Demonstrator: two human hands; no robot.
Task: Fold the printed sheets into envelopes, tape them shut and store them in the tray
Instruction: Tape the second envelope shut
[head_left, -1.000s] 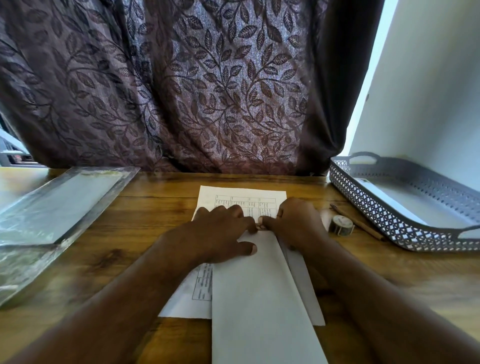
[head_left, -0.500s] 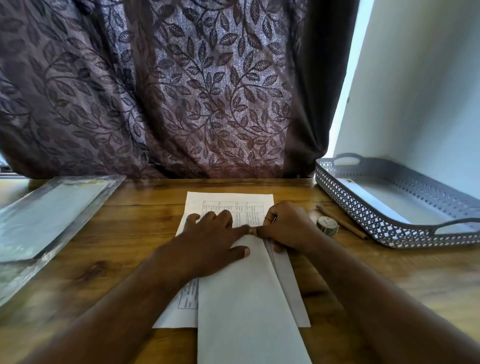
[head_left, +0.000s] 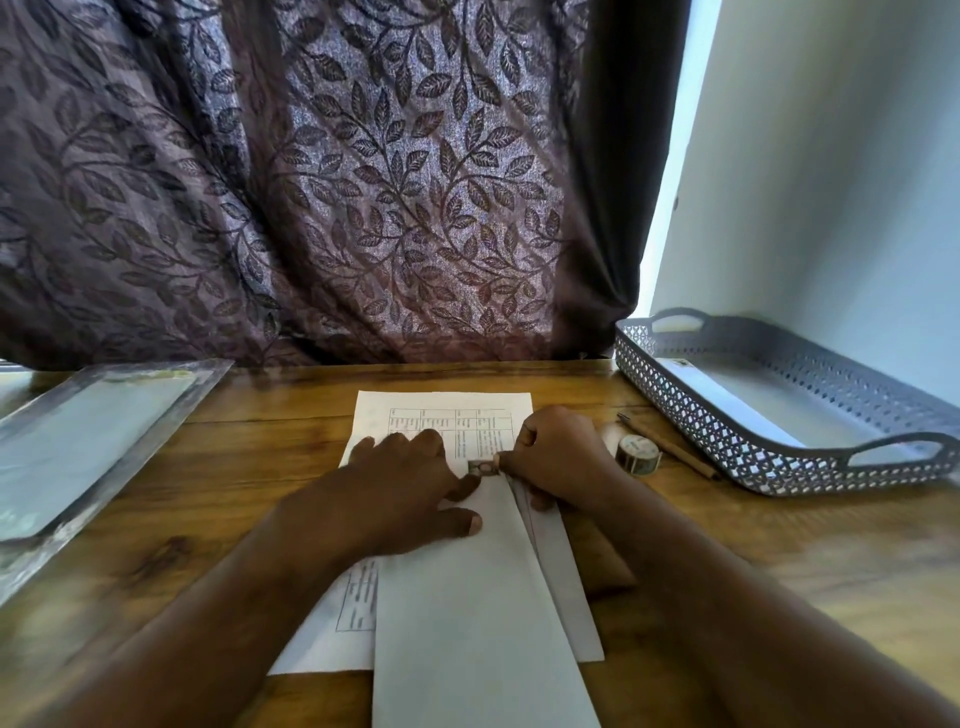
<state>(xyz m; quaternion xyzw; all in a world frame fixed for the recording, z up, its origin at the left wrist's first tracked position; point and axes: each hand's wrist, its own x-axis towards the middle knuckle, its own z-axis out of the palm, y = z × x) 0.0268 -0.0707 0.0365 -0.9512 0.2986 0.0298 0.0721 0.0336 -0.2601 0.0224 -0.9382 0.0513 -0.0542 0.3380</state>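
Observation:
A folded white sheet (head_left: 467, 623) lies lengthwise on a printed sheet (head_left: 441, 410) with a table on it, in the middle of the wooden table. My left hand (head_left: 400, 488) rests flat on the fold's upper left, fingers spread. My right hand (head_left: 561, 457) is curled at the upper right, thumb and forefinger pinched on a small patterned tape piece (head_left: 485, 466) at the fold's top edge. A tape roll (head_left: 638, 453) stands just right of that hand. The grey perforated tray (head_left: 727, 447) sits at the right with a white folded sheet (head_left: 737, 410) inside.
A brown pencil (head_left: 675, 447) lies between the tape roll and the tray. A clear glass dish (head_left: 78, 441) occupies the left of the table. A leaf-patterned curtain (head_left: 363, 182) hangs behind the table's far edge, and a pale wall stands behind the tray.
Both hands stay pressed on the fold's top edge. The fingertips have parted a little, and the tape piece now shows between them. The view has drifted slightly.

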